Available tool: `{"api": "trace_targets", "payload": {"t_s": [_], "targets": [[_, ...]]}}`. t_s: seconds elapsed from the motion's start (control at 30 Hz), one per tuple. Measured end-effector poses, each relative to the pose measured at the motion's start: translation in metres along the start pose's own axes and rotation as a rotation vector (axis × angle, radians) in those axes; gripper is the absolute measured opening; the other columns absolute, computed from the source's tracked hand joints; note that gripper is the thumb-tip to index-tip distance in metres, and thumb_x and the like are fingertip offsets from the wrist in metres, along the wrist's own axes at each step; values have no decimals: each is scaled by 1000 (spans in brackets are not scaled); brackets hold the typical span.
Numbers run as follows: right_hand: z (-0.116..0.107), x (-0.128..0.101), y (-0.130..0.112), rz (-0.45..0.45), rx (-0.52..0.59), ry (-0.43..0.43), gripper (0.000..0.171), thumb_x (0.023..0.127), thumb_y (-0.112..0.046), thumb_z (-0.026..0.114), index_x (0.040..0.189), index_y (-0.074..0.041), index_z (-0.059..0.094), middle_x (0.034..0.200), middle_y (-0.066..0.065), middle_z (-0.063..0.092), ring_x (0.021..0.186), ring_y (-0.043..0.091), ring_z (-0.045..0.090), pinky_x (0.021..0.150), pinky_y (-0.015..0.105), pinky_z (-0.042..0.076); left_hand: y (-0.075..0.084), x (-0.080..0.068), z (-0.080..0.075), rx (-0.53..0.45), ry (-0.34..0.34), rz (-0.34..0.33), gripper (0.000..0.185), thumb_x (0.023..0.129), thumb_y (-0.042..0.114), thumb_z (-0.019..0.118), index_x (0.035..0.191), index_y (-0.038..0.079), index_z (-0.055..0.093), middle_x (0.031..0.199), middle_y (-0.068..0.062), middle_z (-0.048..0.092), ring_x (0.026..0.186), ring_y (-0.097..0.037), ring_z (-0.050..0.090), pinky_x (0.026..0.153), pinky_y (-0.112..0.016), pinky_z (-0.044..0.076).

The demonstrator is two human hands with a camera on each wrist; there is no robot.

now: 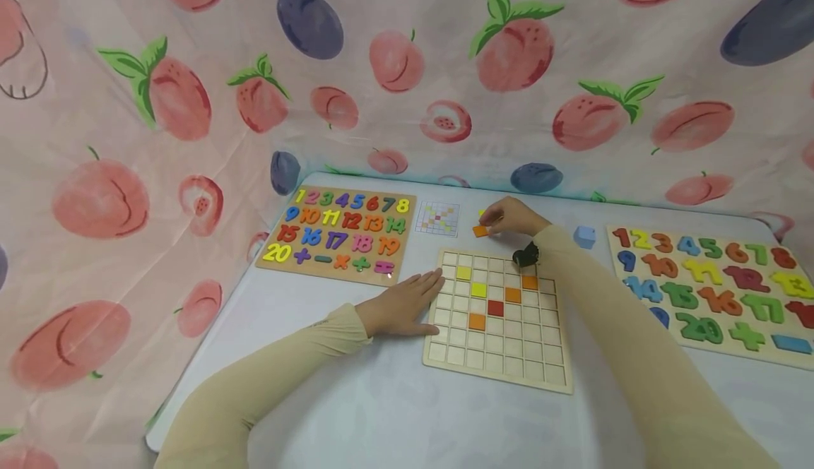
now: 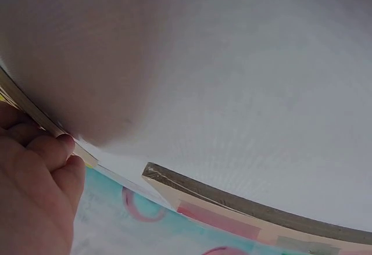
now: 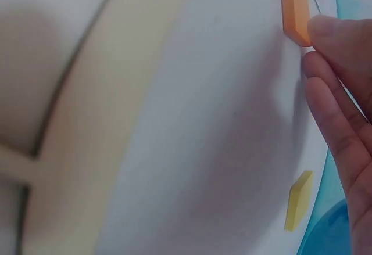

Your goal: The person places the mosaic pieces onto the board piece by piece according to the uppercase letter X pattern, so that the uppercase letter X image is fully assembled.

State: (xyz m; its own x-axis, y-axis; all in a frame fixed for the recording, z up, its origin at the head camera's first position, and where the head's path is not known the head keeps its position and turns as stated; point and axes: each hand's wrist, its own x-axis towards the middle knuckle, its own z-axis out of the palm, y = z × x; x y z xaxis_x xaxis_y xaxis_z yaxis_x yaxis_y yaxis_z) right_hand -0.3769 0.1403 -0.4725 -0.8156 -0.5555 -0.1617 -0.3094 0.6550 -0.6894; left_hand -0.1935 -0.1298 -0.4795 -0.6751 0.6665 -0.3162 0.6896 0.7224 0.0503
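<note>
An orange tile [image 1: 480, 230] lies on the white table [image 1: 356, 412] just beyond the far edge of the wooden grid board [image 1: 498, 317], and the right hand [image 1: 514, 216] has reached over the board to it: the head view shows the fingers curled down onto the tile, and the right wrist view shows a fingertip against its edge, so the hand seems to be pinching it, though the thumb's side of the hold is hidden. A yellow tile [image 3: 298, 200] lies loose beside that hand. The left hand [image 1: 402, 306] rests flat, fingers straight, against the left edge of the board and holds nothing. In the board's cells sit two yellow, three orange and one red tile, grouped in the far middle. A small pattern card [image 1: 437, 218] lies to the left of the orange tile, and a blue cube [image 1: 584, 236] stands well to its right. A number puzzle [image 1: 338, 232] lies at the far left and a second number puzzle [image 1: 718, 289] at the right, with a peach-print cloth [image 1: 191, 102] hanging behind. The likely slip is the thin tile skidding on the smooth table under a fingertip hold rather than lifting; the sleeve [image 1: 591, 278] crossing low over the board could also brush seated tiles out of their cells, and the board itself might slide if the left hand eased off.
</note>
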Motion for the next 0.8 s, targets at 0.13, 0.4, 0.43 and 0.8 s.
{"api": "trace_targets", "payload": {"t_s": [0.13, 0.4, 0.43, 0.8], "targets": [[1, -1, 0, 4, 13, 11, 29, 77, -5, 74, 105, 1, 70, 109, 19, 68, 97, 28, 65, 86, 39, 55, 0, -1, -2, 0, -4, -4, 94, 89, 66, 41, 151, 7, 4, 160, -9, -2, 148, -20, 4, 121, -33, 10], [5, 0, -2, -10, -29, 21, 30, 75, -3, 75, 105, 1, 69, 104, 19, 68, 94, 28, 63, 86, 42, 54, 1, -2, -3, -28, -1, -2, 94, 89, 64, 44, 151, 6, 6, 160, -10, 0, 148, -21, 5, 122, -34, 10], [6, 0, -2, -6, -41, 21, 30, 75, -3, 75, 104, 0, 70, 103, 17, 69, 93, 26, 63, 86, 41, 53, 1, -2, -3, -32, 0, -2, 94, 88, 64, 44, 151, 6, 6, 160, -10, 0, 148, -21, 5, 122, -35, 11], [7, 4, 5, 20, -64, 28, 27, 74, -9, 78, 100, -2, 73, 93, 12, 70, 83, 19, 61, 77, 33, 53, 1, -1, -3, -16, -8, -5, 94, 88, 65, 43, 152, 6, 6, 160, -9, -1, 148, -20, 4, 122, -34, 10]]}}
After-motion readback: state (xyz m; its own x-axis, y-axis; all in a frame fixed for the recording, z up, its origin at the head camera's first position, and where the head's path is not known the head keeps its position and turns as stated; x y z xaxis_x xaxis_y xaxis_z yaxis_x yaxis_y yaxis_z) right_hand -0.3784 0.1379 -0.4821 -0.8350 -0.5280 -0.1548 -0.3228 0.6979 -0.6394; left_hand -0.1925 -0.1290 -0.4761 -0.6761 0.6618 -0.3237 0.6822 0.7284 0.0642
